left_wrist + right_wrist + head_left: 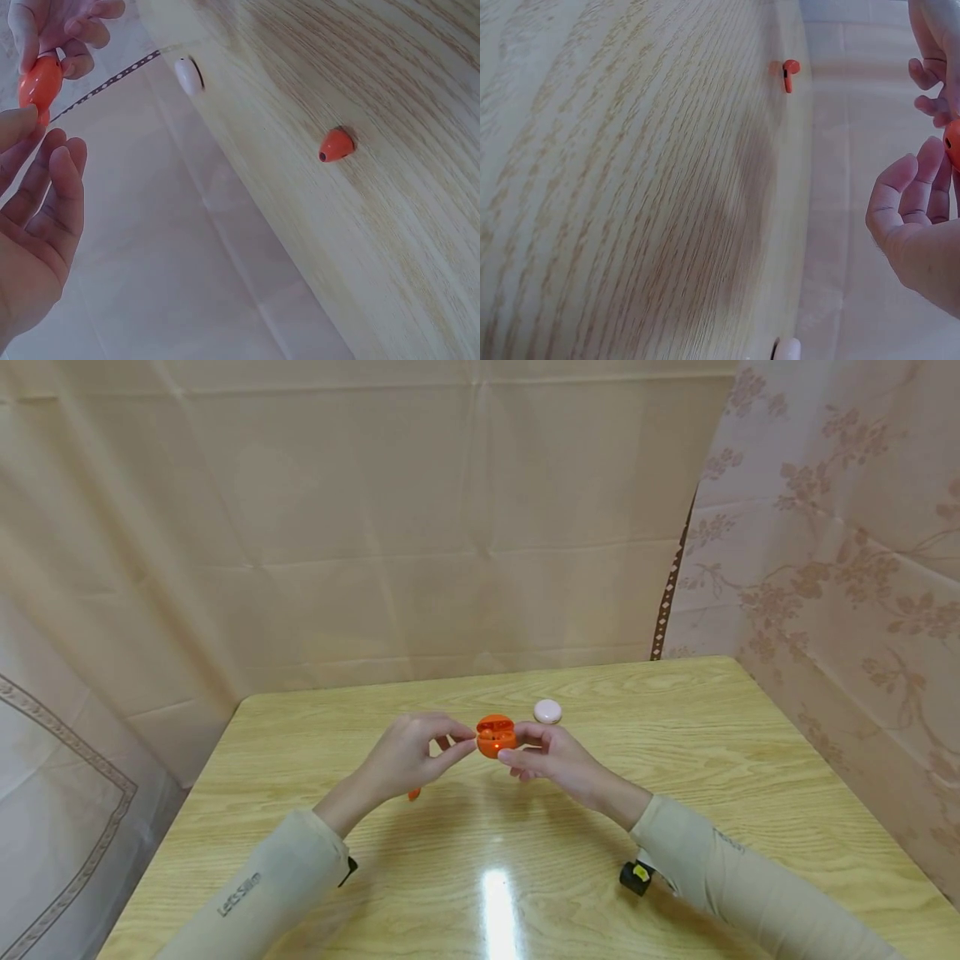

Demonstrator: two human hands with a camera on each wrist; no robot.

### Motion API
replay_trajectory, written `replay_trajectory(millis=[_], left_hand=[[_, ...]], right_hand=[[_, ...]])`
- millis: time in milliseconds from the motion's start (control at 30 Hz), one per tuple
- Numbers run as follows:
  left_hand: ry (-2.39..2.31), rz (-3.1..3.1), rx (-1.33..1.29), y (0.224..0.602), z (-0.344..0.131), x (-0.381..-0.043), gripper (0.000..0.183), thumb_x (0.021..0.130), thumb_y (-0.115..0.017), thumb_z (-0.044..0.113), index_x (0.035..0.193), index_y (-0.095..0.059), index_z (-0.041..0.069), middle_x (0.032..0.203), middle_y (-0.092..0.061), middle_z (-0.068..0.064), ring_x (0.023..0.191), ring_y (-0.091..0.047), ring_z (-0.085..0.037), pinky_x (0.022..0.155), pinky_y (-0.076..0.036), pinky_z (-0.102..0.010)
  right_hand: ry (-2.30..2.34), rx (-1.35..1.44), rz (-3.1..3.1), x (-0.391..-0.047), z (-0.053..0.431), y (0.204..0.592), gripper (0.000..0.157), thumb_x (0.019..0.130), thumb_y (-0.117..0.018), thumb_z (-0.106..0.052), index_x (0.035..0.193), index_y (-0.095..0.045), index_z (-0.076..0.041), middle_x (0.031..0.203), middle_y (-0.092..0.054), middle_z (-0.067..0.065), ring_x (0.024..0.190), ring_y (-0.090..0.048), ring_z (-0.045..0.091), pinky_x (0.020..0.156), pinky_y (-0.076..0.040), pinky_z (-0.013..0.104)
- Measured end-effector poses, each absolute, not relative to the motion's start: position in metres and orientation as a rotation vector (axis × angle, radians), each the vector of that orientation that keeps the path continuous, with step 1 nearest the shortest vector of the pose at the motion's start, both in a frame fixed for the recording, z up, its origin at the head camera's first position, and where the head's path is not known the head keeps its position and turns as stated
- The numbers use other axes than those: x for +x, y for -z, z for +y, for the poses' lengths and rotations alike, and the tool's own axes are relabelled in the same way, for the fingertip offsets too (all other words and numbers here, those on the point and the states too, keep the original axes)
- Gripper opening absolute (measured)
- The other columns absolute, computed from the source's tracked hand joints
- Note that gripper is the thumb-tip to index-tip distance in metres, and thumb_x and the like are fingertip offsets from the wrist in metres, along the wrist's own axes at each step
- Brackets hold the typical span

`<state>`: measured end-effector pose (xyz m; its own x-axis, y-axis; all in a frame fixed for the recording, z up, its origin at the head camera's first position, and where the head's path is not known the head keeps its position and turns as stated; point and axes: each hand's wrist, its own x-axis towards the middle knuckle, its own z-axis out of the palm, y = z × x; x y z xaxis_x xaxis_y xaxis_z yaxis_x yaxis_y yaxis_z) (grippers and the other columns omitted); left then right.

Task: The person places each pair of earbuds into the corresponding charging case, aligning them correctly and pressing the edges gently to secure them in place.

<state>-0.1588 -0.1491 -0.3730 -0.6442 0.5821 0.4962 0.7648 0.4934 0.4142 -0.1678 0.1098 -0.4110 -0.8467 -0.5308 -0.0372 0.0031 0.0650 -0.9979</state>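
An orange earbud case [496, 747] is held up over the table between both hands, its lid raised. My right hand [562, 764] grips its right side, thumb in front and fingers behind. On the left side, my left hand [408, 752] pinches the edge of the case with thumb and forefinger. Whether an earbud sits inside is too small to tell. One orange earbud [789, 76] lies on the table; in the head view it shows just below the left hand. The left wrist view shows both hands meeting at the case [41, 82].
A pale pink round case [547, 712] rests on the wooden table [660, 727] behind the right hand. Beige cloth [450, 527] hangs behind the table's far edge, and a flowered curtain [847, 543] on the right. Small black devices [636, 877] sit at the wrists.
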Motion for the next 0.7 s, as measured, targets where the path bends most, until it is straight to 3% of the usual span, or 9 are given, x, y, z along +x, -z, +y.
replay_trajectory(millis=[433,700], left_hand=[[0.784,-2.691,-1.069,0.381,-0.170,-0.161,0.016,0.094,-0.075,0.019,0.106,-0.078,0.009,0.100,-0.075,-0.001,0.076,-0.066,-0.008,0.068,-0.054,-0.023],[0.499,-2.972,-1.055,0.398,-0.185,-0.162,0.025,0.092,-0.077,0.019,0.114,-0.075,0.008,0.102,-0.072,-0.006,0.085,-0.067,-0.023,0.072,-0.054,-0.035]], right_hand=[[1.853,-0.521,1.942,-0.168,0.112,0.412,0.040,0.097,-0.072,-0.021,0.128,-0.060,0.001,0.108,-0.068,0.010,0.087,-0.066,0.028,0.081,-0.057,0.039],[1.867,-0.512,1.914,-0.167,0.111,0.413,0.039,0.096,-0.073,-0.020,0.127,-0.061,0.001,0.106,-0.068,0.007,0.088,-0.066,0.030,0.079,-0.057,0.038]])
